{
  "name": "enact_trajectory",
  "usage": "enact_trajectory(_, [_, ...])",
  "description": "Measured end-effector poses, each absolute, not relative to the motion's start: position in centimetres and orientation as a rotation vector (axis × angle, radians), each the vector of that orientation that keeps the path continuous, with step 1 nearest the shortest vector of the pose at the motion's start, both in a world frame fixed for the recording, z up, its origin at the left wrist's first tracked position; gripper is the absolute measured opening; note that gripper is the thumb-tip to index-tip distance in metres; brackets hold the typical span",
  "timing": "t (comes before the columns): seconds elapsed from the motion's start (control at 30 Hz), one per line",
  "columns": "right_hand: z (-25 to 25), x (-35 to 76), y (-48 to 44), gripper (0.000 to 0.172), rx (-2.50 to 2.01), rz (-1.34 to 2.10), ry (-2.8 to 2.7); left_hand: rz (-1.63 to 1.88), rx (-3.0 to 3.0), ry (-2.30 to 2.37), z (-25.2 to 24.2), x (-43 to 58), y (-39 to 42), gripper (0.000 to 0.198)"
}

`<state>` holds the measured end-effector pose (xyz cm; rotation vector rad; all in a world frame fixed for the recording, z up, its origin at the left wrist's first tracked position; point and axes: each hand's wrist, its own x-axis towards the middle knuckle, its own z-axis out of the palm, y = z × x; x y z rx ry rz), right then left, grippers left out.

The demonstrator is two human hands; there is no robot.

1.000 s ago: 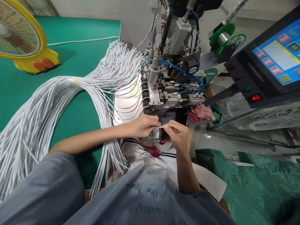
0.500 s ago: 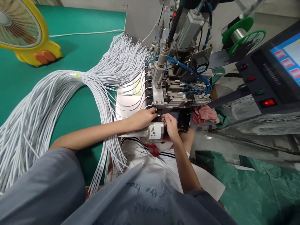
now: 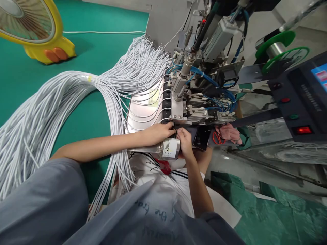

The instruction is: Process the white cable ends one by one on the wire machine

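My left hand is at the near end of a row of black clamps, its fingers closed around a thin white cable that they mostly hide. Facing it, my right hand pinches the tip of the cable between thumb and fingertips; the tip is too small to make out clearly. The fingertips of both hands nearly touch. Several white cables run over a metal plate into the clamps. Just below my hands is a clear roll with a white label.
A machine with metal cylinders and blue tubes rises beyond my hands. A large white cable bundle covers the green mat at left, near a yellow fan. At right are a phone, red-handled scissors, a pink cloth and a control panel.
My view has shifted slightly. My hands have drawn closer together, and the short white stretch of cable seen between them before is now covered by fingertips.
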<state>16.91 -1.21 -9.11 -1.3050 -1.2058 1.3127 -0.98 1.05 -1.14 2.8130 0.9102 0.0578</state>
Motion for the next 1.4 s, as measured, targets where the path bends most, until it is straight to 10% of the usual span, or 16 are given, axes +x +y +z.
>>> enact_trajectory(1.4, [-6.8,16.7,-0.8,0.018,-1.56,0.998,-1.209,0.023,2.877,1.112,-0.1,-2.0,0.5,0.023])
